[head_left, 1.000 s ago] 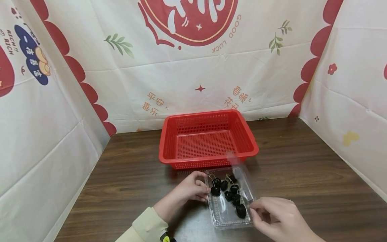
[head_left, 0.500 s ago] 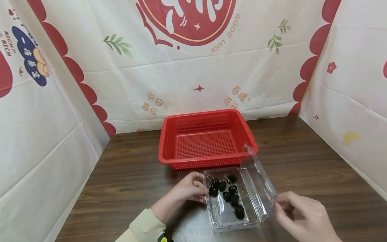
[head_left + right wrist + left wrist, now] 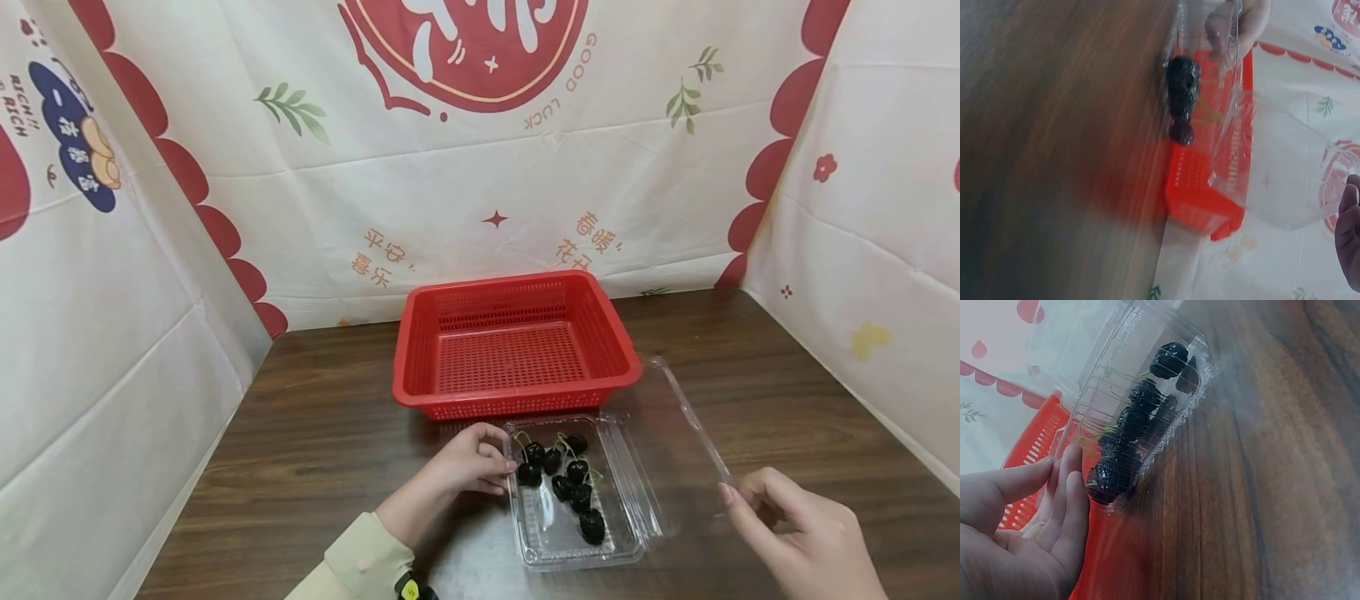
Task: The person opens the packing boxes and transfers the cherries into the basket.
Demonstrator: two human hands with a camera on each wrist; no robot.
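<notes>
A clear plastic clamshell box [image 3: 555, 554] sits on the table, its lid [image 3: 671, 442] swung out to the right and standing tilted. Several dark cherries [image 3: 581, 497] with green stems lie inside. My left hand [image 3: 468, 465] pinches the box's left rim between thumb and fingers; the left wrist view shows the thumb [image 3: 1022, 481] on that edge. At the lid's free edge, my right hand [image 3: 813, 533] pinches the plastic with thumb and forefinger. Only some fingertips of this hand show at the border of the right wrist view.
Right behind the box stands a red perforated basket [image 3: 517, 392] with nothing in it. Brown wood-grain table [image 3: 315, 433] extends to both sides. Printed cloth [image 3: 450, 192] hangs at the back, left and right.
My right hand has moved right, swinging the lid from over the cherries out to the right side. The left hand stays at the box's left rim.
</notes>
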